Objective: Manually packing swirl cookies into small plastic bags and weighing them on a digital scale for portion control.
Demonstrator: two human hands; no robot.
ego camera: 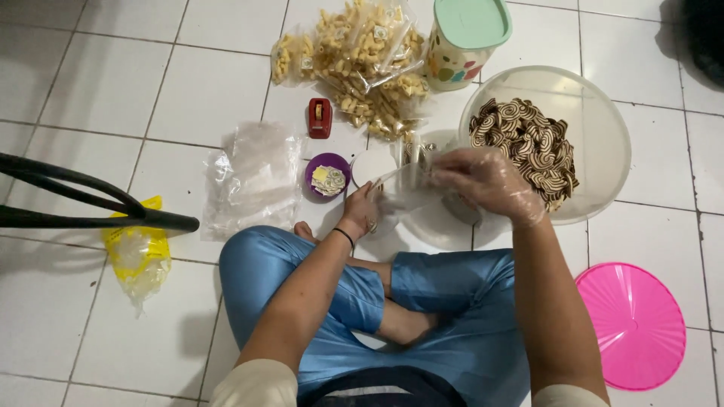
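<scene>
**Seated person filling a clear plastic bag with swirl cookies**

Head camera, looking down: a person sits cross-legged in blue trousers on a white tiled floor. At the centre of the frame, the left hand (363, 211), bare with a dark band on the wrist, is closed around the lower edge of a small clear plastic bag (403, 185). The right hand (483, 181), in a thin transparent glove, has its fingers curled and pinched at the bag's mouth; whether it holds a cookie cannot be told.

Just right of the hands sits a large clear plastic bowl (596, 113) with a heap of brown-and-cream swirl cookies (528, 143) inside. Above it, top centre, stands a patterned jar with a mint-green lid (466, 34). Left of the jar lie sealed bags of pale yellow snacks (362, 60). Below them are a red tape dispenser (320, 117) and a small purple bowl of labels (327, 177). A pile of empty clear bags (253, 177) lies centre left, a yellow plastic bag (139, 252) further left. A pink round lid (637, 324) lies lower right.
</scene>
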